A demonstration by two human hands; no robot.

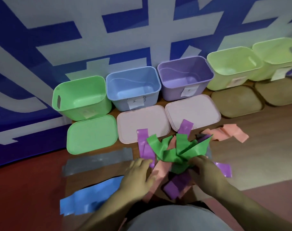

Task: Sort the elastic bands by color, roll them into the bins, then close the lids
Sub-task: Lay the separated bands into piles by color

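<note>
While the left hand (138, 175) rests on flat pink strips (158, 172), the right hand (203, 172) grips glossy green bands (175, 150).

The green bin (92, 109), blue bin (122, 100), purple bin (171, 94) and flat lids (92, 134) look like smooth moulded plastic with a dull sheen. The labels (135, 103) on the bin fronts look like matt white paper. Green bands (165, 147), purple bands (144, 144) and blue bands (92, 194) are thin, slick film with glossy highlights; the table (241, 155) shows a smooth wood-grain finish.
</note>
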